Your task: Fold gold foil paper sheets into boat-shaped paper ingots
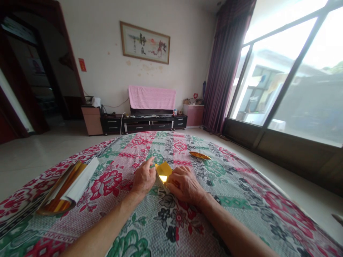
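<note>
A shiny gold sheet of paper stands partly folded on the flowered tablecloth, between my two hands. My right hand has its fingers curled round the sheet's right side. At the sheet's left edge is my left hand, its index finger stretched forward and its thumb near the paper. A folded gold piece, long with pointed ends, lies beyond my right hand. To the left rests a curled stack of gold and white sheets.
Past the table's far edge, a low black cabinet stands by the wall beneath a pink cloth. Large windows and a purple curtain are on the right, and a dark doorway is on the left.
</note>
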`<move>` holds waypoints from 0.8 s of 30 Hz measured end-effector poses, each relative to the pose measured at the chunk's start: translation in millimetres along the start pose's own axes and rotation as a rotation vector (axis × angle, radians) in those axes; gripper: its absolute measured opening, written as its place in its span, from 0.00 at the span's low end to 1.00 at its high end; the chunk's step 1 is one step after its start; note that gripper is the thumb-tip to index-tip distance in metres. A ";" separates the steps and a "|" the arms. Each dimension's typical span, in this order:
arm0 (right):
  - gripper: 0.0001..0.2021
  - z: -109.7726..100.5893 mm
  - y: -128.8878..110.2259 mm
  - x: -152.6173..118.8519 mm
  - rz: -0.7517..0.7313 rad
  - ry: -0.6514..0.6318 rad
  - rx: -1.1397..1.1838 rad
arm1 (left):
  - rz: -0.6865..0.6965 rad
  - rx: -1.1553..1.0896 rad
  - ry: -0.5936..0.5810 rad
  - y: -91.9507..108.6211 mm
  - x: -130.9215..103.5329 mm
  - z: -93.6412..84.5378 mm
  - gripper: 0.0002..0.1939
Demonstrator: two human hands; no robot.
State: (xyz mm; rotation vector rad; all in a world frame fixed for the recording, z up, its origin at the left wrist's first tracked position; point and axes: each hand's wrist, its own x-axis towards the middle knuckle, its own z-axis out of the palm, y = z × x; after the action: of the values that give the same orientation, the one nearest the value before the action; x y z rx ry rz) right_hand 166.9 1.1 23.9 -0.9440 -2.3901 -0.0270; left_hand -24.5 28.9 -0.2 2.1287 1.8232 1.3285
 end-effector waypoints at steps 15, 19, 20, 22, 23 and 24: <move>0.09 2.2 1.7 -1.4 0.015 -0.033 0.001 | 0.171 0.028 -0.005 3.3 -2.6 -1.0 0.07; 0.09 3.7 2.1 -1.8 0.021 -0.029 -0.009 | 0.179 0.042 -0.041 4.9 -3.7 -0.6 0.07; 0.09 4.0 2.1 -1.9 0.027 -0.026 -0.012 | 0.176 0.045 -0.051 5.2 -3.9 -0.5 0.07; 0.11 4.0 2.0 -2.2 0.037 -0.020 -0.016 | 0.176 0.050 -0.072 5.3 -4.0 -0.4 0.07; 0.11 3.7 1.8 -2.3 0.042 -0.018 -0.018 | 0.177 0.054 -0.081 5.2 -4.0 -0.4 0.07; 0.12 3.3 1.6 -2.3 0.047 -0.016 -0.020 | 0.178 0.057 -0.088 5.1 -4.0 -0.3 0.07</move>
State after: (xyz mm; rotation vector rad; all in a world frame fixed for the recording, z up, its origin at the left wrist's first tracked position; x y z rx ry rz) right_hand 167.6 1.6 19.6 -1.0126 -2.3858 -0.0262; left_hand -20.4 23.9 0.5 2.3874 1.6937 1.2050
